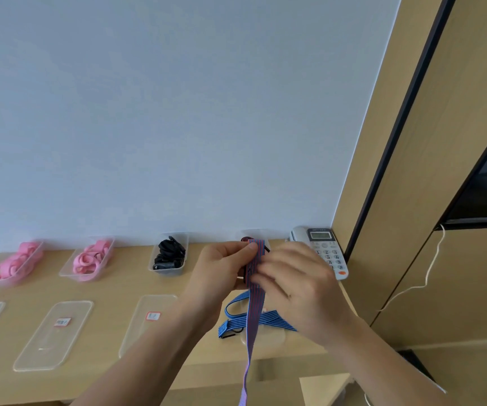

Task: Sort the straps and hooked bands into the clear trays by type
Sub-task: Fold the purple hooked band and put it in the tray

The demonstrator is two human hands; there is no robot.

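Note:
A red-and-blue striped strap (253, 317) hangs from both hands down past the desk's front edge. My left hand (221, 266) pinches its folded top with thumb and fingers. My right hand (297, 284) grips the strap just below, fingers curled over it. A blue striped hooked band (236, 320) lies looped on the desk under the hands, its black hook at the front left. Four clear trays stand along the wall: two with pink straps (14, 263) (90, 259), one with black bands (168, 254), one (254, 234) mostly hidden behind the hands.
Clear lids with small labels (60, 332) (148, 317) lie flat at the desk's front. A white desk phone (324, 247) sits at the back right corner by a wooden cabinet wall. A white cord (429, 271) hangs at the right.

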